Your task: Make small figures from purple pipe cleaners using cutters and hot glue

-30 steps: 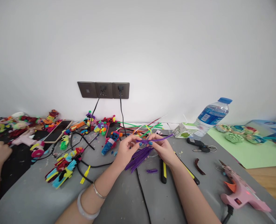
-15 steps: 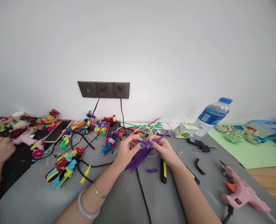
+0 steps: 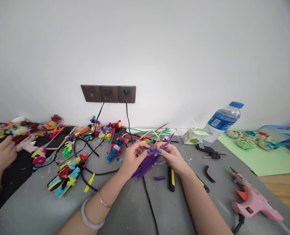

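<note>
Pinching a purple fuzzy stem (image 3: 169, 141) thumb-to-finger, my left hand (image 3: 138, 154) and right hand (image 3: 168, 154) are nearly closed, close together. From afar I see the purple bundle (image 3: 144, 168) just below them, a short purple piece (image 3: 159, 178) on their near side, and the pink glue gun (image 3: 252, 203) well to the right of the right hand.

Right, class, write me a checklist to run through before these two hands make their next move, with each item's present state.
1. Purple stem pinched by left hand and right hand: ok.
2. Purple bundle close below the hands: ok.
3. Short purple piece lying apart from the hands: ok.
4. Yellow-and-black handles fully in view: not ok, the right forearm covers part.
5. Pink glue gun cool: cannot tell.
</note>
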A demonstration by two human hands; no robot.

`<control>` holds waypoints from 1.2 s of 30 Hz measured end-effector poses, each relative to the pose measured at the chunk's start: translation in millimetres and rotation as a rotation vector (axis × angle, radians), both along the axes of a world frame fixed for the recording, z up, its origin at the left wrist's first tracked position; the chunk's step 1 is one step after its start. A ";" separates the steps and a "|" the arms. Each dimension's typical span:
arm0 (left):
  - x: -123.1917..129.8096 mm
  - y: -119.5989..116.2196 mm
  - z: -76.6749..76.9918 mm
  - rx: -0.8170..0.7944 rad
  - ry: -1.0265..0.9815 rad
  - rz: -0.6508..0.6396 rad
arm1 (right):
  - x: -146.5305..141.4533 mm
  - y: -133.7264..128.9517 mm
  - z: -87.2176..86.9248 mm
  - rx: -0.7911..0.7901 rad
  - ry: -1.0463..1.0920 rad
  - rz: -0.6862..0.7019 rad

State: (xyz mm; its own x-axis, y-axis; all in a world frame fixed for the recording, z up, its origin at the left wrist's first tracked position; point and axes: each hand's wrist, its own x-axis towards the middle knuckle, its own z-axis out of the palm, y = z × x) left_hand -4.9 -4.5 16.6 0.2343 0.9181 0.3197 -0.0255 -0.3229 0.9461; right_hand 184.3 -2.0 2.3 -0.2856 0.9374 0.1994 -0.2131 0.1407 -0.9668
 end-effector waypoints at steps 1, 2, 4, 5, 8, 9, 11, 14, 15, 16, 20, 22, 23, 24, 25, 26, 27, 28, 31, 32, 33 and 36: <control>0.0 -0.1 0.5 -0.001 0.001 -0.004 | -0.1 -0.4 0.6 -0.006 0.002 0.017; -0.1 -0.3 0.9 -0.002 0.002 -0.012 | -0.4 -1.0 1.6 -0.016 0.005 0.036; -0.2 -0.7 1.1 0.001 0.003 -0.032 | -1.6 -2.5 4.6 -0.034 0.012 0.067; -0.2 -0.9 0.9 0.004 0.004 -0.042 | -2.2 -3.1 6.2 -0.039 0.017 0.077; -0.1 -1.5 -0.2 0.012 0.010 -0.068 | -3.6 -4.2 9.4 -0.044 0.042 0.098; 0.1 -1.7 -0.4 0.011 0.012 -0.074 | -3.7 -4.2 9.6 -0.039 0.053 0.108; 0.5 -2.0 -0.5 0.004 0.013 -0.085 | -3.6 -4.1 9.2 -0.026 0.074 0.138; 0.8 -2.4 0.1 -0.019 0.005 -0.101 | -3.0 -4.1 7.6 -0.028 0.101 0.186; 0.7 -2.6 0.2 -0.027 0.000 -0.110 | -2.7 -4.3 7.3 -0.037 0.105 0.198; 0.5 -2.7 0.2 -0.037 -0.004 -0.120 | -2.3 -4.8 7.1 -0.048 0.103 0.206; -0.7 -2.9 -0.2 -0.136 -0.034 -0.200 | 0.3 -7.8 8.2 -0.086 0.044 0.223; -1.2 -2.7 0.5 -0.221 -0.066 -0.266 | 1.4 -9.2 9.2 -0.104 0.016 0.245; -1.3 -2.4 1.3 -0.265 -0.085 -0.301 | 1.5 -9.7 9.7 -0.113 0.012 0.257; -1.3 -2.0 2.2 -0.309 -0.103 -0.332 | 1.2 -9.8 10.1 -0.118 0.016 0.263; -1.2 -1.4 3.1 -0.351 -0.119 -0.358 | 0.7 -9.6 10.4 -0.119 0.027 0.257; -1.1 -0.7 4.0 -0.391 -0.134 -0.374 | -0.2 -9.0 10.6 -0.114 0.038 0.241; -0.8 0.0 4.7 -0.426 -0.147 -0.374 | -1.3 -8.1 10.7 -0.102 0.045 0.214; -0.5 0.8 5.2 -0.461 -0.167 -0.364 | -2.4 -7.0 10.8 -0.083 0.049 0.179; 0.1 3.0 5.5 -0.557 -0.272 -0.313 | -5.3 -3.5 10.3 -0.011 0.039 0.085; 0.1 3.6 5.2 -0.582 -0.312 -0.301 | -5.8 -2.6 10.0 0.009 0.038 0.065; 0.0 4.1 4.8 -0.597 -0.346 -0.292 | -6.1 -1.9 9.7 0.023 0.042 0.050; -0.6 4.8 2.5 -0.594 -0.361 -0.270 | -6.0 -0.9 8.5 0.037 0.068 0.017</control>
State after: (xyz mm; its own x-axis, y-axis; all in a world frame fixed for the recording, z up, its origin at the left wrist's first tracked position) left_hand -5.5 0.3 19.1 0.4508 0.8856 -0.1121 -0.3739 0.3014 0.8771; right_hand 178.3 -2.8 10.8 -0.2859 0.9242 0.2532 -0.2812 0.1717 -0.9442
